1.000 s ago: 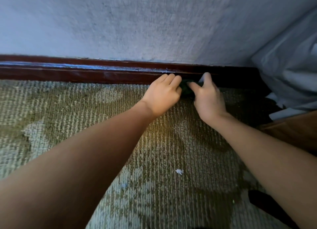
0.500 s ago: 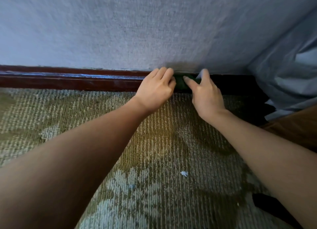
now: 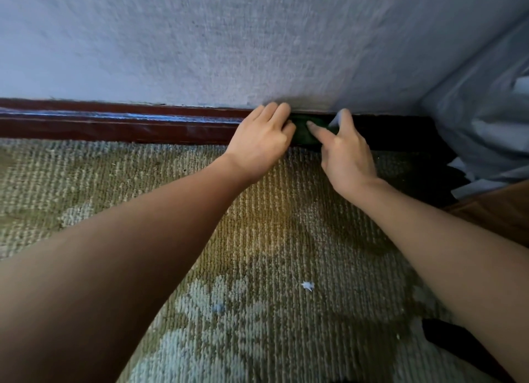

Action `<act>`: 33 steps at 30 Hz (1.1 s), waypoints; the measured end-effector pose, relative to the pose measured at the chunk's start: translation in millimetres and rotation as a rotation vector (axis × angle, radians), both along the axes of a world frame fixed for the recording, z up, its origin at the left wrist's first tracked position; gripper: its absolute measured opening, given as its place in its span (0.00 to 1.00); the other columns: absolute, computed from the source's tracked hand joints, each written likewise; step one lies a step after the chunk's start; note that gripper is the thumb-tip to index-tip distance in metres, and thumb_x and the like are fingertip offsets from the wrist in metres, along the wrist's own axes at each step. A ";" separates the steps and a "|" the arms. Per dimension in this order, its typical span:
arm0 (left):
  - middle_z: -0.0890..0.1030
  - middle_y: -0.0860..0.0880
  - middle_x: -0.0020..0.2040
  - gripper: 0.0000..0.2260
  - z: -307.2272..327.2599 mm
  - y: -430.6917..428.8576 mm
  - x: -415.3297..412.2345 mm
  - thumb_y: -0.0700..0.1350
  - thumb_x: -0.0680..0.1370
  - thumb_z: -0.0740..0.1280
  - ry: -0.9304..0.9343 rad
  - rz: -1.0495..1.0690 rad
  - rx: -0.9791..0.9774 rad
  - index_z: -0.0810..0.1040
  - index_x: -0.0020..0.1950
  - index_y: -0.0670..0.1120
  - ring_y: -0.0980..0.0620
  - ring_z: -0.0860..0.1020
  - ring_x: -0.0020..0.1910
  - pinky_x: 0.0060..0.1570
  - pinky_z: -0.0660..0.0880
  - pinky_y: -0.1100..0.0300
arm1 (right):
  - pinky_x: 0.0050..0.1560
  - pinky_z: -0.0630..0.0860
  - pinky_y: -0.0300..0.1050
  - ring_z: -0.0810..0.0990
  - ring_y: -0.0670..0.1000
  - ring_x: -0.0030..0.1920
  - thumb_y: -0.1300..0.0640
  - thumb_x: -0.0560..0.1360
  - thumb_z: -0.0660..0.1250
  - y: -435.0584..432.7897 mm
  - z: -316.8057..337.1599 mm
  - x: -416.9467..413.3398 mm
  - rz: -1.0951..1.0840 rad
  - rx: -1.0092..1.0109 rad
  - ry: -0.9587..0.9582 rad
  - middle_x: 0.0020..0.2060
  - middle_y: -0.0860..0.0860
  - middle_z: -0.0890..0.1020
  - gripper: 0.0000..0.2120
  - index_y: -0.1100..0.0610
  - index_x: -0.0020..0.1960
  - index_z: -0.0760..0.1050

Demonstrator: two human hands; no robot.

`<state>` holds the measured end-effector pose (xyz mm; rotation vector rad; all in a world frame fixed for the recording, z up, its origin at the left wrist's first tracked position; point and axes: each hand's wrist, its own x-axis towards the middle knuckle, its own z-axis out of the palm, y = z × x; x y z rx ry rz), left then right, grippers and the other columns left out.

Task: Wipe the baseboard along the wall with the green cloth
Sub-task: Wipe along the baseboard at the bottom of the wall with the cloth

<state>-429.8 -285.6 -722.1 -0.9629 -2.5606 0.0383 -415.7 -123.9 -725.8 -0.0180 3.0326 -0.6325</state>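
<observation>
**Dark green cloth [image 3: 303, 132] pressed to a glossy red-brown wooden baseboard [image 3: 120, 124]**

Small and bunched, the green cloth lay against the face of the baseboard, at the foot of a pale grey-blue textured wall [image 3: 257, 38], between the person's two bare hands. The right hand [image 3: 347, 153] pinched the cloth, with the thumb across its front and the forefinger raised at its upper right edge. The left hand [image 3: 262, 142] met the cloth's left end, fingers curled over the top of the baseboard; whether they clasped the cloth could not be told. Both forearms reached over an olive-and-beige ribbed carpet [image 3: 257, 225], where a small white scrap [image 3: 307, 285] lay nearer the camera. Crumpled pale blue sheeting [image 3: 486, 110] filled the right edge, beside the baseboard's shadowed end.
</observation>
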 end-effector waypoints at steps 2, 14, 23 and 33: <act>0.80 0.38 0.40 0.05 3.2 0.6 2.0 0.33 0.66 0.67 -0.043 0.029 0.001 0.80 0.39 0.36 0.42 0.79 0.38 0.37 0.75 0.57 | 0.40 0.67 0.46 0.70 0.53 0.42 0.53 0.79 0.56 -1.7 2.8 1.9 0.055 0.081 0.012 0.43 0.46 0.66 0.15 0.54 0.64 0.69; 0.80 0.44 0.36 0.02 2.6 -1.9 14.5 0.38 0.66 0.72 0.035 -0.015 -0.084 0.82 0.37 0.40 0.47 0.78 0.33 0.32 0.72 0.60 | 0.41 0.63 0.44 0.73 0.61 0.49 0.63 0.76 0.57 -3.2 11.9 14.0 0.158 0.249 -0.005 0.59 0.61 0.68 0.22 0.52 0.69 0.66; 0.80 0.47 0.37 0.14 14.7 6.0 2.2 0.41 0.69 0.58 0.099 0.048 -0.042 0.84 0.40 0.44 0.50 0.79 0.35 0.34 0.73 0.62 | 0.44 0.70 0.50 0.72 0.59 0.49 0.59 0.77 0.60 0.4 20.5 1.1 0.079 0.177 0.119 0.55 0.56 0.66 0.18 0.52 0.67 0.68; 0.80 0.44 0.36 0.05 6.3 3.3 0.5 0.37 0.67 0.69 0.088 0.021 -0.018 0.83 0.40 0.40 0.46 0.79 0.34 0.32 0.73 0.60 | 0.45 0.75 0.56 0.72 0.61 0.50 0.64 0.75 0.63 1.6 13.4 3.7 0.133 0.195 0.135 0.57 0.59 0.67 0.22 0.53 0.68 0.68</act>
